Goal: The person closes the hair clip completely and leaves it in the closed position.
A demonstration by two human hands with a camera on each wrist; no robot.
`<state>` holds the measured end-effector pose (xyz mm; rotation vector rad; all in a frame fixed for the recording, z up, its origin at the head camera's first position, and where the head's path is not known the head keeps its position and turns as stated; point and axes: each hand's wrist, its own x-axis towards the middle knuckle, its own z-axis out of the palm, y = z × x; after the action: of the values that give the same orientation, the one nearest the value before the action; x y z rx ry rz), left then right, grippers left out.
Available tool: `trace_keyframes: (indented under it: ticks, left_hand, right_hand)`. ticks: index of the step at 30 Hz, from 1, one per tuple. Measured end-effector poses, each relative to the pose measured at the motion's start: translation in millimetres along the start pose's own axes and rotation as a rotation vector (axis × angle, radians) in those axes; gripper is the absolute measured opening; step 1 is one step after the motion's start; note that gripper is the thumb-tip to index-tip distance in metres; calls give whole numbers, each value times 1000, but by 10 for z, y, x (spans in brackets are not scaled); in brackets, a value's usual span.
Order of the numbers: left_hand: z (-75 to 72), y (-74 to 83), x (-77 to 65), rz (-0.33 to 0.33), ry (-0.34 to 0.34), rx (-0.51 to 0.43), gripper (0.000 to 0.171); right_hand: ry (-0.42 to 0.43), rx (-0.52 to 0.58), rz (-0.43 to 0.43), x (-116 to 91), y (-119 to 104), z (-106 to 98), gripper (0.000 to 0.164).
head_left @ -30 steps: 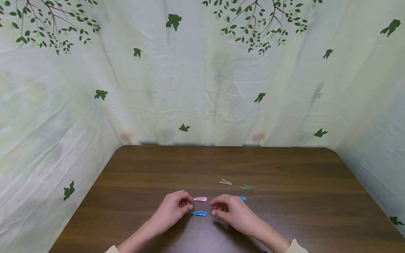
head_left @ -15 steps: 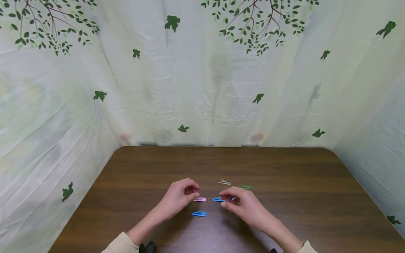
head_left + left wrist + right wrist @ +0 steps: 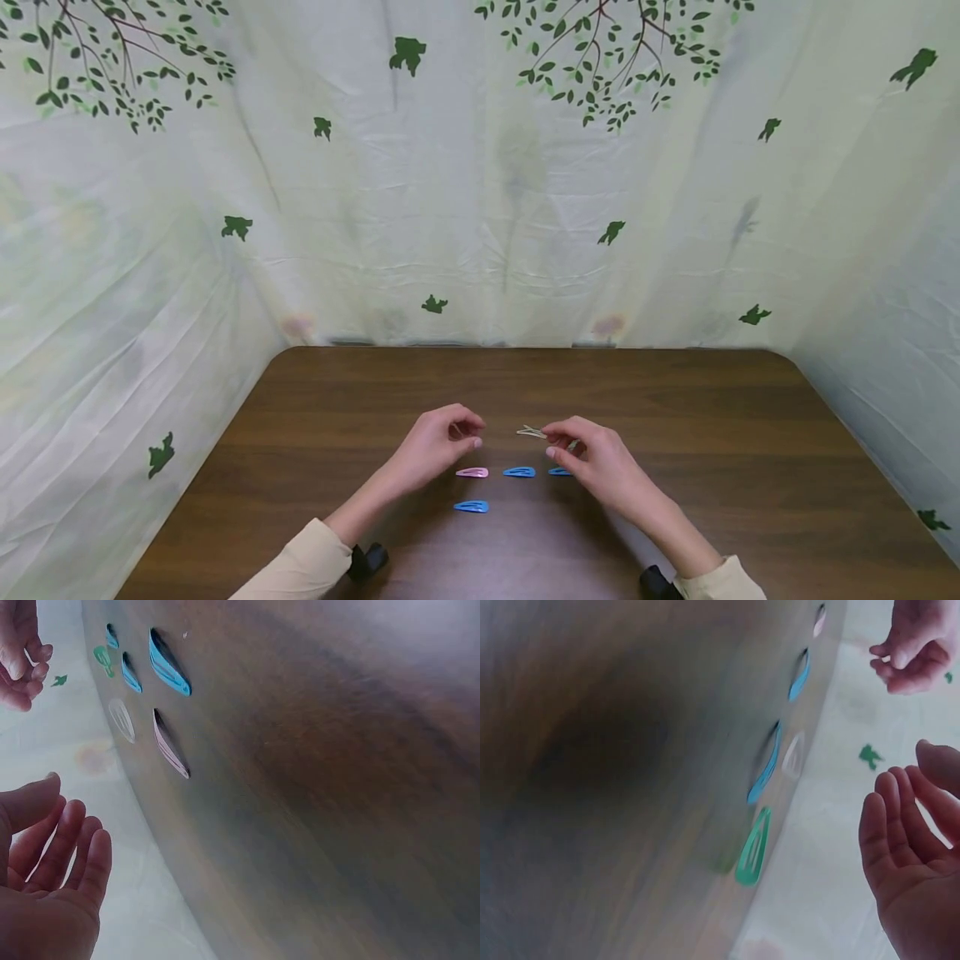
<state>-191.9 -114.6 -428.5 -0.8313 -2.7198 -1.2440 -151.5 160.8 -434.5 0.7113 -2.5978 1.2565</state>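
My left hand (image 3: 442, 440) hovers over the table with fingers loosely bent, holding nothing, beyond a pink snap hair clip (image 3: 472, 472). My right hand (image 3: 597, 460) is also raised and holds nothing; its fingertips overlap the end of a white hair clip (image 3: 529, 432) in the head view. Level with the pink clip lie two blue hair clips, a middle one (image 3: 519, 472) and a right one (image 3: 558, 472) partly covered by the right hand. Another blue clip (image 3: 471, 507) lies nearer, below the pink one. A green hair clip (image 3: 754, 847) shows in the right wrist view, hidden from the head view.
The brown wooden table (image 3: 337, 392) has rounded far corners. Behind it hangs a pale curtain (image 3: 465, 183) printed with leaves and branches, and it also runs along both sides. Black straps (image 3: 367, 562) sit at the wrists.
Both hands have moved away from the body, over the far part of the table, and the right one also to the right. The middle blue clip has come into view; the green clip is now covered.
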Motion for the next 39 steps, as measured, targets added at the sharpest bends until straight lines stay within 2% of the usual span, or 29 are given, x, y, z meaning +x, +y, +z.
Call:
trace_keyframes:
  ticks: [7,15,21,27,32,39]
  left_hand:
    - [81,-93,191,-11,-16,-10,15]
    - [149,-187,323,-41,-26,-15,14]
    - [198,-231,407,-59,-75,-12,14]
    - [255,-256,489,-85,-102,-36,14]
    - [288,-249,514,-77,-125,-67,14]
    - [336,-294,550,-72,-150,-62,13]
  right_hand:
    - [-2,-62,-24,96,133,-46,24]
    - [-56,-90,-52,200,248,-57,24]
    - [-135,-81,11,284,300,-66,24]
    - [-189,-69,39,368,353,-56,22]
    - [-222,-93,65,434,398,-29,22]
    - [-258,-134,82,492,467,3,24]
